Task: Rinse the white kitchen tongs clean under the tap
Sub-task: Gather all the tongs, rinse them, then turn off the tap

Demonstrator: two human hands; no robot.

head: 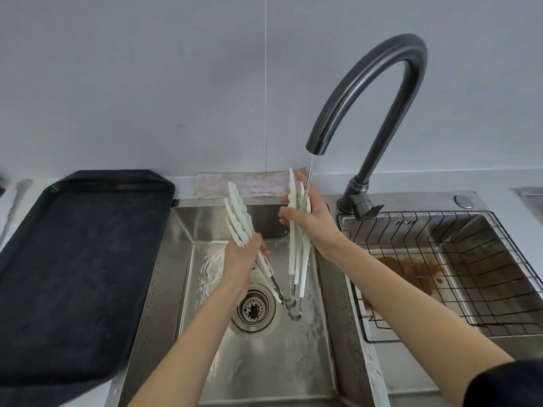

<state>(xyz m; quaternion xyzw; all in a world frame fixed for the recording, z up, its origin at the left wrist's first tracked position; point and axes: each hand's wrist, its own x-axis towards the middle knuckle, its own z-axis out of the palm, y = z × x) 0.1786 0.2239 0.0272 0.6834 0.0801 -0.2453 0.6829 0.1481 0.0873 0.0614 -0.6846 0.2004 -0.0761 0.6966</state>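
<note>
The white kitchen tongs (295,254) are held spread in a V over the left sink basin (182,248), hinge end down near the drain (254,309), scalloped tips up. My left hand (242,261) grips the left arm of the tongs (238,220). My right hand (311,221) grips the right arm near its tip. The dark curved tap (379,83) runs a thin stream of water (311,171) onto the right tip and my right fingers. Water ripples across the basin floor.
A black tray (76,259) lies on the counter to the left. The right basin holds a black wire basket (458,277) with a brown stain under it. A pinkish cloth (249,183) lies along the wall behind the sink. The tap lever (368,211) points right.
</note>
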